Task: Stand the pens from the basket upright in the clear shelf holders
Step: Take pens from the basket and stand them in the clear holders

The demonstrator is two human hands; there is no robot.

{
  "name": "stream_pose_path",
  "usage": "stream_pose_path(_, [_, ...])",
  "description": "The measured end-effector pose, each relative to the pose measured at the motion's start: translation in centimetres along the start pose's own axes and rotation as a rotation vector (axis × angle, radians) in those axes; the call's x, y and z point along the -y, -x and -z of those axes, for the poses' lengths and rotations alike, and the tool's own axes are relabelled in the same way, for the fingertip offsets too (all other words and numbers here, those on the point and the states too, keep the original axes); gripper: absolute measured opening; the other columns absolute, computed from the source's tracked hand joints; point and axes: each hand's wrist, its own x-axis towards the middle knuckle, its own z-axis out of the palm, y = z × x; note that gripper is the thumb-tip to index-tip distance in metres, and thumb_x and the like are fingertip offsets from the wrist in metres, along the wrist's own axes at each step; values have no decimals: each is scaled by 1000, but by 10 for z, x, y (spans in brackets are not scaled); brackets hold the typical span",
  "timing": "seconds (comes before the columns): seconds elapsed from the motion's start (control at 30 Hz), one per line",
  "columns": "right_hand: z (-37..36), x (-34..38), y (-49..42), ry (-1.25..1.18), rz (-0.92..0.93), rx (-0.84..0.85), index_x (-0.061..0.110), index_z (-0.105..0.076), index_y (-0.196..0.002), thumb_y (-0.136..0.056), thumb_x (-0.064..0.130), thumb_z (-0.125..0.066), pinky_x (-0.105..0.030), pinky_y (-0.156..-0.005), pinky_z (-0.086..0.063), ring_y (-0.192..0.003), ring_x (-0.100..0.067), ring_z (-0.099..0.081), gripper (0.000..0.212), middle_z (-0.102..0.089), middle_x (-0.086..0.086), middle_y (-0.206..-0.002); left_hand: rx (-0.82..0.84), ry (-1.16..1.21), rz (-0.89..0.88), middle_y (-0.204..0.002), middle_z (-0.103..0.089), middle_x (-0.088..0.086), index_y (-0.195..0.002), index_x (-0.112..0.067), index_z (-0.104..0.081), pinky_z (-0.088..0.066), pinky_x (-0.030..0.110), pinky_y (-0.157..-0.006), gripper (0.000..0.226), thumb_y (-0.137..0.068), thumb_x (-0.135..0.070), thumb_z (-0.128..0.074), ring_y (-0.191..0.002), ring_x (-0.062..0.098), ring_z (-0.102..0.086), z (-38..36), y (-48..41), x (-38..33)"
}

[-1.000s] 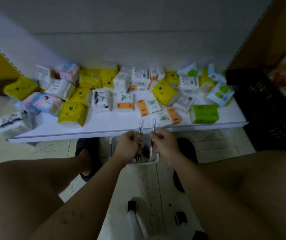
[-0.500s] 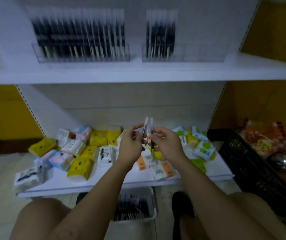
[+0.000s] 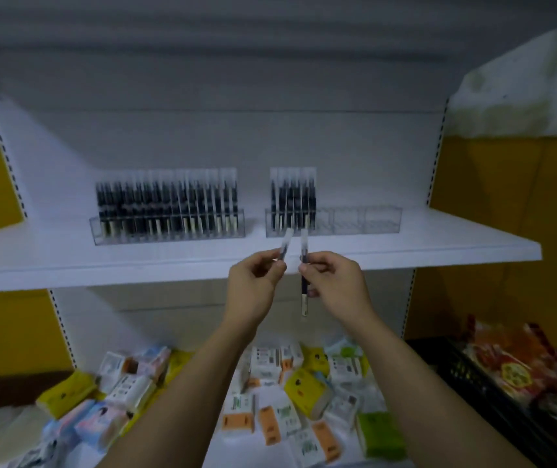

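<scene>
A small shop: white metal shelving (image 3: 67, 261) with slotted uprights (image 3: 4, 157) is displaying rows of wrapped pens (image 3: 165, 204) standing in clear holders (image 3: 365, 221) at 12 o'clock, tissue packs (image 3: 307, 383) are lying heaped below at 6 o'clock, and a black crate (image 3: 466, 373) at 4 o'clock is holding bright snack packets (image 3: 513, 369)

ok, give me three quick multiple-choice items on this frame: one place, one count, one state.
1. Empty compartments are in: A) left holder B) right holder C) neither.
2. Pens being held: A) one B) four C) two.
3. The left holder is: A) full of pens B) empty C) tipped over.
Key: B, its right sections stand bare; C, left hand and right hand each pinch one; A, pens fill its whole length.
</scene>
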Motion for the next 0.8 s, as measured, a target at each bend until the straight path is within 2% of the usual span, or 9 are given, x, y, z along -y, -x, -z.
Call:
stream_pose_path(0.1, [8,13,-25,5,25,-14,18,-65,-96,-88,14,-69,-28,-61,-59,-81,-21,-67,9,-67,-4,-87,16,-16,-39,-92,-68,-7,-94,-30,-63,-51,16,-73,16,-91,-15,-65,-88,9,-64,-11,-23,-21])
stream_pose_path(0.2, [18,23,-50,-9,45,-9,24,-63,-93,-89,13,-68,-25,-59,-56,-84,-20,-68,13,-66,-2,-89,65,-100,-90,-97,-66,-8,-99,-29,-60,-55,34,-84,15,-91,-17,-65,-92,12,-63,-23,-49,-38])
stream_pose_path(0.27, [25,28,-66,-23,71,-8,23,-63,-92,-89,11,-67,-23,-57,-55,-83,-20,-68,13,-67,-5,-89,76,-123,-123,-98,-65,-5,-103,-26,-59,-55,37,-86,17,-90,-17,-65,-93,14,-63,-30,-68,-48])
stream_pose_path(0.4, [40,37,-103,-24,112,-38,20,-66,-93,-89,10,-67,-24,-59,-57,-81,-20,-69,10,-69,-7,-89,152,-151,-177,-95,-60,-2,-120,-24,-52,-58,32,-77,34,-91,-12,-64,-88,16,-63,-49,-105,-65])
stream_pose_path(0.47, [48,39,-123,-14,135,-59,22,-64,-93,-89,11,-67,-27,-61,-59,-82,-22,-69,12,-68,-9,-90,187,-172,-230,-99,-60,0,-137,-32,-41,-59,34,-73,57,-90,-9,-65,-84,19,-65,-61,-125,-69])
stream_pose_path(0.53, [55,40,-143,3,157,-80,23,-62,-94,-89,11,-67,-33,-64,-60,-84,-23,-69,14,-67,-9,-90,218,-226,-290,-104,-58,-2,-145,-42,-29,-60,31,-68,74,-90,-8,-64,-80,19,-67,-72,-144,-72])
stream_pose_path(0.6, [62,39,-161,22,186,-104,24,-61,-90,-88,11,-68,-39,-66,-61,-83,-26,-69,15,-66,-7,-88,224,-279,-347,-106,-56,-6,-145,-42,-30,-60,32,-64,74,-89,-7,-64,-77,18,-67,-83,-163,-76])
stream_pose_path(0.7, [70,37,-186,24,214,-132,29,-59,-86,-87,12,-69,-41,-67,-61,-83,-26,-69,20,-64,-2,-85,226,-318,-411,-104,-56,-6,-137,-39,-42,-61,34,-65,65,-86,-7,-68,-77,17,-68,-97,-189,-79])
stream_pose_path(0.8, [71,32,-207,20,232,-135,30,-58,-87,-87,13,-69,-40,-68,-61,-83,-25,-69,20,-63,0,-83,217,-367,-457,-98,-57,-6,-132,-36,-46,-55,19,-68,57,-87,-7,-67,-82,8,-65,-107,-208,-75])
